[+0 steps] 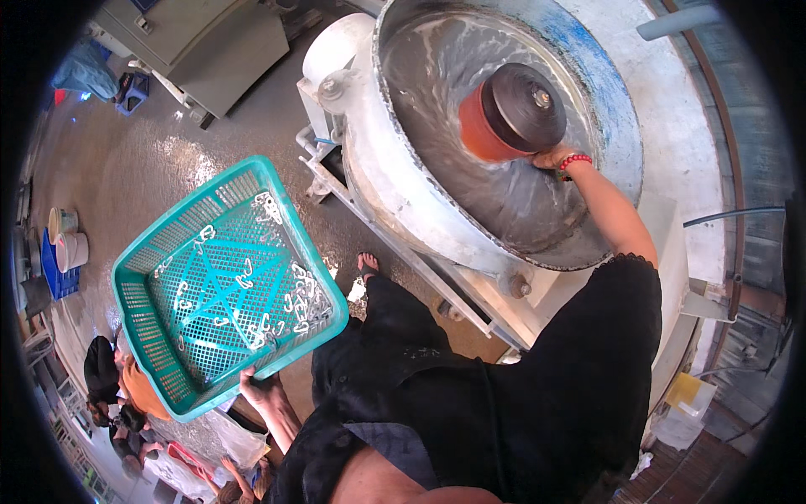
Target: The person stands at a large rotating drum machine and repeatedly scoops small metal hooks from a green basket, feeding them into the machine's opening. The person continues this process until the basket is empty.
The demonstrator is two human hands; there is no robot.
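My left hand (262,393) grips the near rim of a teal plastic basket (336,311), its thumb over the edge. The basket is tilted, and several small, shiny, curved pieces (267,206) like open loops lie scattered on its mesh floor, most of them toward the right side. My right hand (554,157), with a red bead bracelet (576,160) at the wrist, reaches into a big round metal tub (403,181). It is beside the orange-red centre column (483,126) with a dark round top (527,105). Grey, swirling contents (512,210) surround the column; my right fingers are mostly hidden.
A white cylindrical housing (336,50) and metal frame adjoin the tub. A grey cabinet (218,59) stands far left on wet floor (168,168). Buckets (71,250) sit by a blue crate (54,273). Other people (143,391) are at lower left; a yellow-and-clear container (688,403) is lower right.
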